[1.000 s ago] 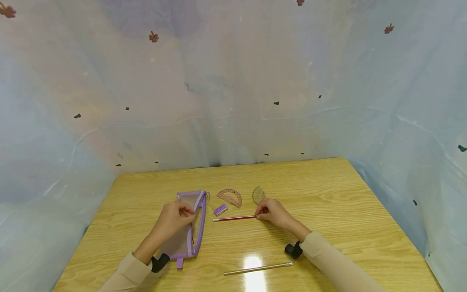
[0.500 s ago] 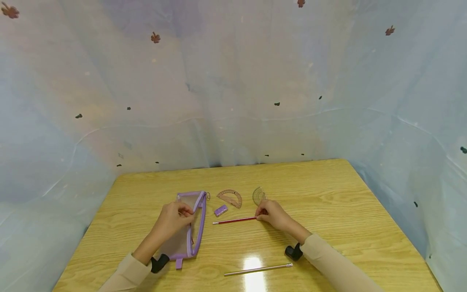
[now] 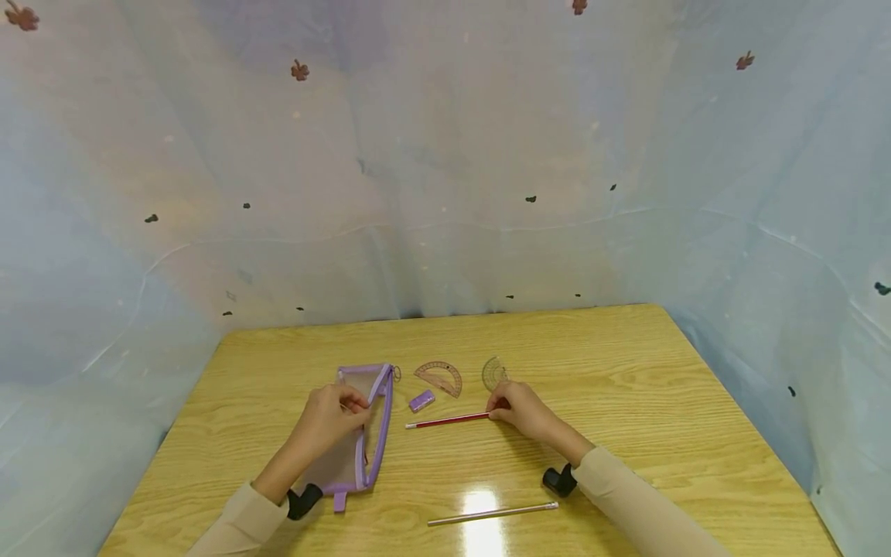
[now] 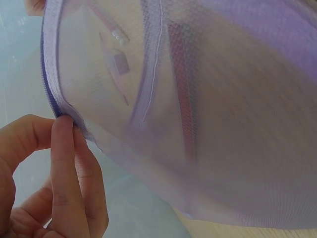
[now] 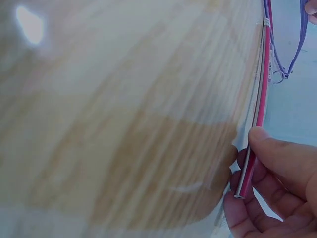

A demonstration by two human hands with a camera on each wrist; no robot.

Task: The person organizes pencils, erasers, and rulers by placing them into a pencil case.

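Note:
In the head view my left hand (image 3: 327,418) pinches the zippered edge of a purple mesh pencil case (image 3: 334,464), whose mouth gapes on its right side. The left wrist view shows thumb and fingers on that edge, and a red strip (image 4: 183,94) through the mesh; whether it lies inside I cannot tell. My right hand (image 3: 525,411) pinches a red pencil (image 3: 448,422) near one end, its white-tipped end pointing left toward the case. Up close in the right wrist view, thumb and fingers grip the red-and-silver striped shaft (image 5: 261,99).
A purple eraser (image 3: 421,401) and a pinkish protractor (image 3: 450,387) lie beyond the red pencil. A clear protractor (image 3: 493,373) is partly behind my right hand. Nearer me, a silver pencil (image 3: 493,514) rests on the wooden table (image 3: 626,371). Curtains surround the table.
The white-tipped end of the red pencil has dropped very slightly toward me. Both hands keep their places and their holds.

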